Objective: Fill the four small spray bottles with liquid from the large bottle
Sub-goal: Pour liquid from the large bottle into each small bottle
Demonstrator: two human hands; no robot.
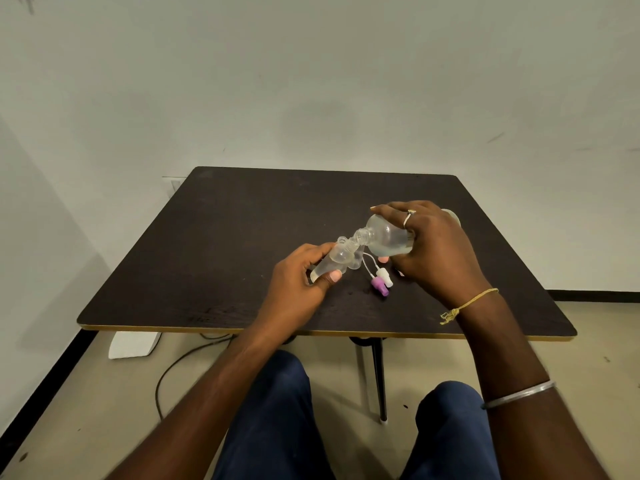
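Observation:
My right hand (431, 247) grips the large clear bottle (386, 239), tipped to the left with clear liquid pooled in its lower side. Its open threaded neck touches the mouth of a small clear spray bottle (337, 258), which my left hand (298, 280) holds tilted up toward it. Another small clear bottle (356, 259) shows just behind the held one, partly hidden. On the dark table (214, 244) below the bottles lie two loose spray heads with thin dip tubes, one white (384, 276) and one purple (380, 286).
The table's front edge runs just in front of my wrists. A white object (452, 213) peeks out behind my right hand. Under the table are a black leg (379, 379), a cable (180, 362) and a white block (133, 344) on the floor.

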